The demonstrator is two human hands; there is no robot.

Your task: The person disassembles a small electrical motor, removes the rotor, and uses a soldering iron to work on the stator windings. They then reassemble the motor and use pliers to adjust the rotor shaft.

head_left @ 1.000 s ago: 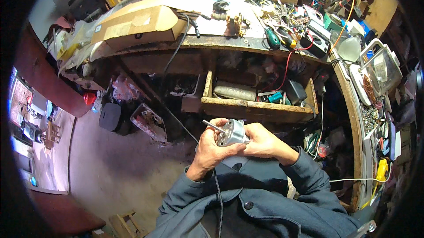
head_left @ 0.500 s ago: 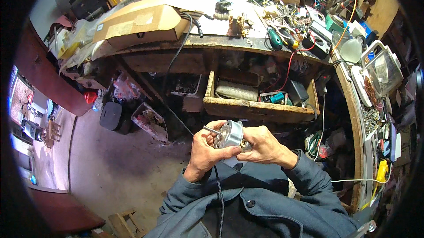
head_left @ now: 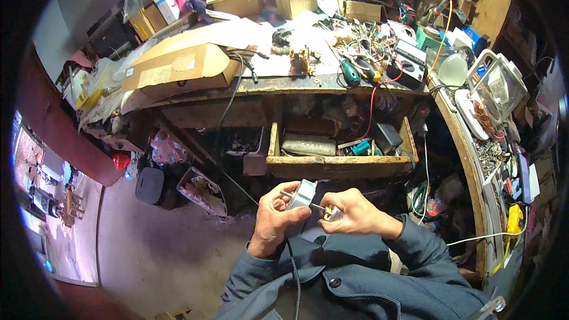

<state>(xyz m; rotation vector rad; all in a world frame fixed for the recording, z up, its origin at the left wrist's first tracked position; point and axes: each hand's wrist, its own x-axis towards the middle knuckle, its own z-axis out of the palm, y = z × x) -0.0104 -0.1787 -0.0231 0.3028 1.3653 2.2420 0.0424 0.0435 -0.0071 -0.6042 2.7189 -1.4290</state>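
Note:
In front of my chest, my left hand (head_left: 272,219) is closed around a silver round metal housing (head_left: 304,194) that looks like a small motor. A metal shaft pokes out of its left side. My right hand (head_left: 360,213) pinches a small metal end piece (head_left: 333,214) with a brass-coloured centre. A gap lies between the two parts, and a thin rod (head_left: 318,207) shows in it. Whether the rod still joins both parts, I cannot tell. A dark cord (head_left: 294,275) hangs down over my jacket below my left hand.
Ahead stands a cluttered workbench (head_left: 278,87) with an open cardboard box (head_left: 184,65), a green-handled tool (head_left: 349,73) and loose wires. Under it an open wooden drawer (head_left: 341,167) juts toward me. A side bench (head_left: 468,172) runs along my right. On the left floor is a black bin (head_left: 150,186).
My right hand has moved right, drawing the end piece away from the metal housing, so a rod now shows between them. The view has tilted up, showing more of the bench's back.

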